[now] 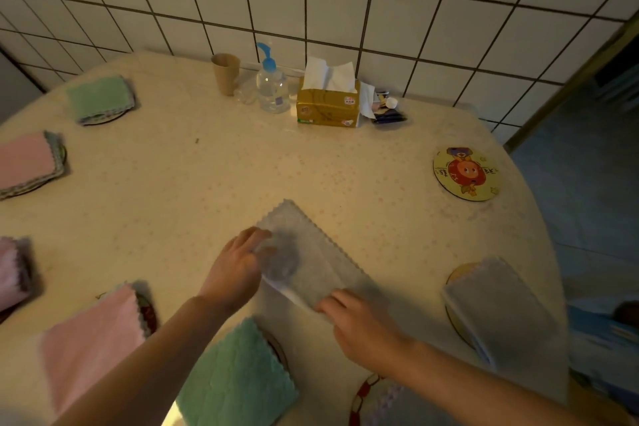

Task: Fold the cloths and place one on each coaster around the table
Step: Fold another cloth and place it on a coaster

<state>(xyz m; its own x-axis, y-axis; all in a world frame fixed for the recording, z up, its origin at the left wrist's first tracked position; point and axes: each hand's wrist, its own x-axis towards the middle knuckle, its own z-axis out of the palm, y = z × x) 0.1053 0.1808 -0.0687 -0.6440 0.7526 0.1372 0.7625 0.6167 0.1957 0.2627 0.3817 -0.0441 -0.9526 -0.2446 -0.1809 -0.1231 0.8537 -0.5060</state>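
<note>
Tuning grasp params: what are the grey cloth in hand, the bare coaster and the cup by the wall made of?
Grey cloth: soft plush fabric, likely microfibre; zigzag-cut edge, drapes limp. Bare coaster: rigid flat disc with a printed cartoon face, possibly cork or board; unclear. Cup: matte brown, looks like paper or fibre.

Two bare forearms entered the frame from the near edge, one from the near left and one from the near right, each ending in an uncovered hand: the left hand (pixel 235 273) and the right hand (pixel 359 325). No sleeve, cuff, glove, watch, ring or bracelet showed on either arm as far as the frame reached. Motion blur softened the fingers, so nails and finer detail could not be made out.
</note>
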